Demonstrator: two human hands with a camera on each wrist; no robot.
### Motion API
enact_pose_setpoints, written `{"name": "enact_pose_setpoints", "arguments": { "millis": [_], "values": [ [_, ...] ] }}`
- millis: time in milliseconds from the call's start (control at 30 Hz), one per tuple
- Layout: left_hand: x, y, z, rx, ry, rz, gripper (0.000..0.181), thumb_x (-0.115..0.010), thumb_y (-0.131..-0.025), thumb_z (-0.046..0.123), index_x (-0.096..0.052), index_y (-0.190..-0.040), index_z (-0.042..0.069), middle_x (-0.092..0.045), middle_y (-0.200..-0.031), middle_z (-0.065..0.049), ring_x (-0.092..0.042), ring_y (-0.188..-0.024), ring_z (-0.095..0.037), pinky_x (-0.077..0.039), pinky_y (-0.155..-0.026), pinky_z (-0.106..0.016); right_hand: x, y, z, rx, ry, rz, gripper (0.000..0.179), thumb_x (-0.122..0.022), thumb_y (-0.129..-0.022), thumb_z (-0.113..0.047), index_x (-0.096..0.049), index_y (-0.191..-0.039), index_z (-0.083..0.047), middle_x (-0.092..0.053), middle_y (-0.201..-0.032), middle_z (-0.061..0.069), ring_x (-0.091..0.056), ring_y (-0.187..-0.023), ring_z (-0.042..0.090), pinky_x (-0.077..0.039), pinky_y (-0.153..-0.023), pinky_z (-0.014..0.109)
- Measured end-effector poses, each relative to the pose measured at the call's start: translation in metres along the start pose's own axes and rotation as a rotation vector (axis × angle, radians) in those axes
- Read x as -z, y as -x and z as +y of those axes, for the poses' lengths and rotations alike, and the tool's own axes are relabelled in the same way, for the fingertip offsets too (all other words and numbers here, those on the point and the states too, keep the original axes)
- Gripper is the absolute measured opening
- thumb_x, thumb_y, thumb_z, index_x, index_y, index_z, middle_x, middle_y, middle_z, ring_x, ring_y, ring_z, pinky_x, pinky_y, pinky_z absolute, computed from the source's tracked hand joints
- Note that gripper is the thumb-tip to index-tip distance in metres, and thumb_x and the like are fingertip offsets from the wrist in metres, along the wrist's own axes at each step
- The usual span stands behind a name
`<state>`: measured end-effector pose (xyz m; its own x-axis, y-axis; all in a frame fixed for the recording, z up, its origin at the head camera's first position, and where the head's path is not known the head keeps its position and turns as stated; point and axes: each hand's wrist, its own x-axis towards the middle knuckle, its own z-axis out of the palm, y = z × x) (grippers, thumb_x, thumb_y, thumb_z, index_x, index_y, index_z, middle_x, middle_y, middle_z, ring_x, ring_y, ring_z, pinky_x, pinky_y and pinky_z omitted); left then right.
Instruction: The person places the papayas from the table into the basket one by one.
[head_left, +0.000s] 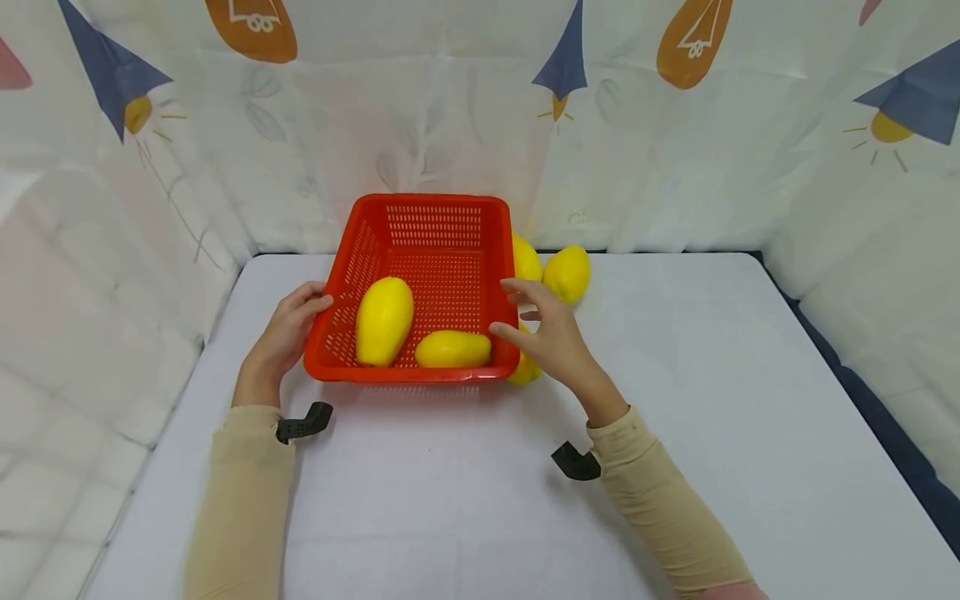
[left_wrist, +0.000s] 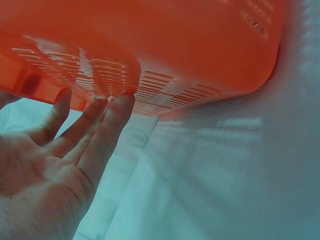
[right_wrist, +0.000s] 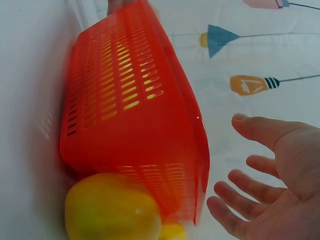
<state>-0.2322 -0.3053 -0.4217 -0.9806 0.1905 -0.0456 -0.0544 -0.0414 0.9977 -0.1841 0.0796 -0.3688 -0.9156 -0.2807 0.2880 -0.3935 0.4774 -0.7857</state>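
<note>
A red plastic basket (head_left: 420,373) with slotted walls stands on the table. Inside it lie a large, elongated yellow fruit (head_left: 385,321) and a smaller oblong yellow fruit (head_left: 453,349). At the basket's left rim is my left hand (head_left: 281,337); its fairly straight fingers (left_wrist: 102,135) touch the outer wall below the rim. My right hand (head_left: 553,337) is spread beside the right rim, with thumb and fingers apart and nothing between them. The right wrist view shows its fingertips just off the rim, and a rounded yellow fruit (right_wrist: 112,207) against the outside of the basket.
Beyond the right hand, a yellow fruit (head_left: 567,273) lies near the table's back edge, next to another (head_left: 527,258) partly hidden by the basket. One more yellow fruit (head_left: 527,367) shows below the right hand. Patterned white curtains surround the white table (head_left: 450,483).
</note>
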Motion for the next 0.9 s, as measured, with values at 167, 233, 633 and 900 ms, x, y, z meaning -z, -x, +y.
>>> {"name": "enact_pose_setpoints", "arguments": {
  "millis": [167,233,633,900],
  "values": [
    [0.0,-0.001,-0.002,-0.018,0.028,-0.022,0.017,-0.048,-0.101,0.022,-0.051,-0.114,0.011,-0.06,-0.104,0.001,-0.062,-0.089,-0.009,-0.054,-0.076,-0.019,0.002,0.001,0.002,-0.016,-0.022,-0.003,0.058,-0.076,-0.084,-0.021,-0.051,-0.135,-0.009,-0.056,-0.133,0.013,-0.058,-0.115,0.029,-0.053,-0.093,0.047],
    [0.0,-0.001,-0.003,-0.022,0.036,-0.027,0.017,-0.048,-0.101,0.021,-0.05,-0.114,0.01,-0.06,-0.104,0.0,-0.062,-0.089,-0.009,-0.054,-0.076,-0.018,0.003,0.001,0.003,-0.021,-0.031,0.0,0.058,-0.075,-0.084,-0.021,-0.05,-0.135,-0.008,-0.056,-0.133,0.012,-0.058,-0.116,0.029,-0.052,-0.093,0.048],
    [0.0,-0.002,-0.002,-0.022,0.031,-0.028,0.017,-0.049,-0.101,0.022,-0.05,-0.114,0.01,-0.06,-0.104,0.001,-0.062,-0.089,-0.008,-0.054,-0.076,-0.018,0.009,0.006,0.009,-0.009,-0.039,0.019,0.059,-0.076,-0.083,-0.022,-0.051,-0.135,-0.007,-0.057,-0.133,0.01,-0.059,-0.117,0.028,-0.053,-0.092,0.05],
    [0.0,-0.001,-0.001,-0.025,0.035,-0.029,0.017,-0.049,-0.101,0.021,-0.05,-0.114,0.01,-0.06,-0.103,0.001,-0.062,-0.089,-0.008,-0.054,-0.076,-0.018,0.012,0.011,0.015,-0.024,-0.025,0.035,0.058,-0.075,-0.084,-0.023,-0.051,-0.135,-0.009,-0.058,-0.132,0.012,-0.058,-0.118,0.028,-0.053,-0.092,0.046]
  ]
}}
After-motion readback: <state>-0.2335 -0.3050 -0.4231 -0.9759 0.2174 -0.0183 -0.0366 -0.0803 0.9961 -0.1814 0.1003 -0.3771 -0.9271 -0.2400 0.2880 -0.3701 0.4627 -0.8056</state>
